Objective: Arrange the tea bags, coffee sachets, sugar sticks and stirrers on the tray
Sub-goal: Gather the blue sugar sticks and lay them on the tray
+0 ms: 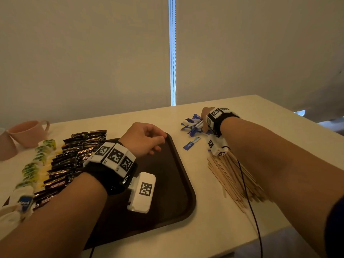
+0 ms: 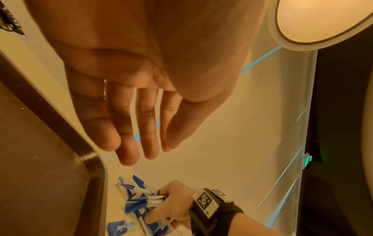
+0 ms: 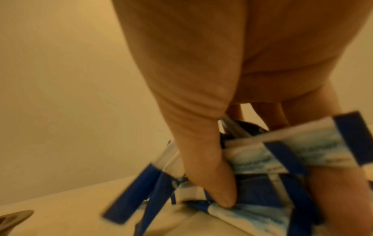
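A dark brown tray (image 1: 178, 185) is positioned on a white table (image 1: 232, 229), with its visible surface bare. The left hand (image 1: 144, 139) is held over the tray's far edge; its fingers are relaxed, slightly bent, and nothing is held.

The right hand (image 1: 204, 119) is located to the right of the tray, on a pile of blue-and-white sugar sticks (image 1: 192, 123). In the right wrist view, several sticks are seen clasped between the thumb and the fingers. One separate sugar stick (image 1: 191, 143) lies between the pile and the tray.

A heap of wooden stirrers (image 1: 230, 177) lies on the table under the right forearm. Black coffee sachets (image 1: 72, 161) and green-and-yellow tea bags (image 1: 35, 164) are laid in rows left of the tray. A pink cup (image 1: 28, 133) stands at the table's far left.
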A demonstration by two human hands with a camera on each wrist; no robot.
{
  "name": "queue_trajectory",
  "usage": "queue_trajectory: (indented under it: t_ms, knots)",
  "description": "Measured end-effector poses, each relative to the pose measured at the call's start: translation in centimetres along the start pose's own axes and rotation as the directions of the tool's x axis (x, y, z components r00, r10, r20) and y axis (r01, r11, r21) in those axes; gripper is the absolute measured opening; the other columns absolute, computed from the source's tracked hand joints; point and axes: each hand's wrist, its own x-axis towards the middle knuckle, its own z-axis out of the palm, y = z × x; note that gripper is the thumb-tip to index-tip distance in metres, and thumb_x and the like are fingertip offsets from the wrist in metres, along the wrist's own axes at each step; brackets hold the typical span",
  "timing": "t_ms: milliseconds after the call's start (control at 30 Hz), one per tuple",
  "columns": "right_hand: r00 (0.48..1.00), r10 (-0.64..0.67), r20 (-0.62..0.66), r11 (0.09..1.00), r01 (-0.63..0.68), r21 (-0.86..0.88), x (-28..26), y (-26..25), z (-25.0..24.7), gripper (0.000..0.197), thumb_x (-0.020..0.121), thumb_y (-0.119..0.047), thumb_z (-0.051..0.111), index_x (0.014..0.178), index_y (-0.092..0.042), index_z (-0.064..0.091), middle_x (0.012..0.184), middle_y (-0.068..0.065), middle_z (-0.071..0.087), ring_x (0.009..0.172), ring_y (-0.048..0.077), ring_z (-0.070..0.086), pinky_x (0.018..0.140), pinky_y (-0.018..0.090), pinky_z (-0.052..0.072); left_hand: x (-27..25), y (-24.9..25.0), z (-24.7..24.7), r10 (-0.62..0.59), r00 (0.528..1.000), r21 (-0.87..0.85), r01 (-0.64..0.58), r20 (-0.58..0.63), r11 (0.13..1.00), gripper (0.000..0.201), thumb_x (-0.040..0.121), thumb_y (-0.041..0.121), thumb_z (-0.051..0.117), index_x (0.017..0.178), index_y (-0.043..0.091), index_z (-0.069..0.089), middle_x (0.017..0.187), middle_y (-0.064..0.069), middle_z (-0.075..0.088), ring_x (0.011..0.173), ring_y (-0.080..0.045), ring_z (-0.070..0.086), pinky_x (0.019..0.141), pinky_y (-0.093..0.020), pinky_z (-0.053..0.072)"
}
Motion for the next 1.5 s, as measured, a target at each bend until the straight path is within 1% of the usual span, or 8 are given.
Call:
queue_trajectory:
  t_ms: [533,667,867,1067,1133,1267,1400,1500]
  knots:
    - [0.974,-0.027,-0.226,0.907,0.119,0.403,-4.5,-0.2,-5.9,0.030,0.081,-0.015,0.080,0.107,-0.003,0.071,0.091,0.015,0.073,0.080,0.032,0.074,0.078,0.045,0.062,-0.1,-0.4,0.4,-0.084,0.996,-0.089,0.081,-0.040,0.993,0.013,0.091,0.013,0.068,0.104,0.012,0.069,0.098,-0.010,0.071,0.081,-0.018,0.071,0.072,-0.029,0.060]
    - [0.967,-0.141,-0.214,0.781,0.241,0.576,-8.3,-3.0,-7.0,0.023,0.082,-0.013,0.079,0.104,-0.012,0.072,0.086,0.008,0.073,0.066,0.021,0.074,0.056,0.028,0.060,-0.2,0.1,0.3,-0.129,0.990,-0.224,0.115,-0.049,0.968,0.043,0.085,0.034,0.073,0.119,0.010,0.062,0.110,-0.010,0.069,0.094,-0.021,0.070,0.086,-0.040,0.059]
    - [0.891,-0.443,-0.101,0.524,0.349,0.777,-14.5,-7.8,-6.0,0.021,0.083,-0.013,0.078,0.103,-0.009,0.073,0.093,0.014,0.075,0.082,0.027,0.076,0.075,0.043,0.062,-1.2,1.5,-0.3,-0.277,0.960,-0.571,0.251,0.042,0.782,0.120,0.035,0.075,0.080,0.137,0.023,0.046,0.130,-0.010,0.052,0.124,-0.033,0.051,0.103,-0.058,0.044]
    - [0.825,-0.563,-0.052,0.577,0.437,0.690,-17.3,-11.6,-4.5,0.025,0.078,-0.015,0.082,0.101,-0.009,0.075,0.095,0.011,0.076,0.088,0.028,0.074,0.084,0.048,0.060,-2.5,0.1,-0.4,-0.276,0.958,-0.788,0.226,0.074,0.572,0.019,0.097,0.034,0.057,0.101,0.016,0.062,0.089,-0.004,0.066,0.091,-0.021,0.070,0.061,-0.036,0.059]
    - [0.812,-0.582,-0.045,0.591,0.461,0.662,-18.0,-12.4,-4.4,0.029,0.081,-0.018,0.080,0.108,-0.010,0.071,0.099,0.008,0.075,0.090,0.024,0.074,0.086,0.044,0.060,-2.7,-0.2,-0.4,-0.287,0.957,-0.813,0.204,0.047,0.546,0.017,0.101,0.028,0.051,0.096,0.015,0.062,0.084,-0.004,0.066,0.066,-0.015,0.071,0.049,-0.029,0.056]
    - [0.781,-0.619,-0.079,0.525,0.486,0.699,-19.5,-13.3,-4.1,0.024,0.087,-0.018,0.074,0.109,-0.016,0.064,0.102,0.006,0.072,0.089,0.022,0.073,0.078,0.031,0.061,-2.8,-1.2,-1.4,-0.330,0.944,-0.825,0.208,0.027,0.526,0.019,0.102,0.028,0.050,0.100,0.013,0.061,0.092,-0.007,0.066,0.073,-0.019,0.068,0.051,-0.027,0.055]
    - [0.795,-0.605,-0.043,0.503,0.423,0.754,-20.2,-14.1,-3.8,0.021,0.091,-0.006,0.064,0.110,-0.012,0.057,0.110,0.015,0.067,0.100,0.032,0.070,0.090,0.048,0.058,-3.2,-2.1,-2.2,-0.386,0.922,-0.810,0.254,0.038,0.528,0.041,0.096,0.038,0.057,0.128,0.012,0.054,0.111,-0.021,0.067,0.078,-0.030,0.070,0.053,-0.034,0.056]
    - [0.807,-0.590,0.013,0.432,0.302,0.850,-20.3,-14.1,-3.6,0.027,0.090,0.008,0.055,0.111,-0.009,0.055,0.111,0.016,0.065,0.103,0.032,0.069,0.090,0.047,0.058,-3.1,-2.6,-2.5,-0.393,0.919,-0.800,0.263,0.037,0.539,0.043,0.095,0.037,0.060,0.128,0.010,0.056,0.095,-0.019,0.068,0.061,-0.027,0.068,0.048,-0.032,0.056]
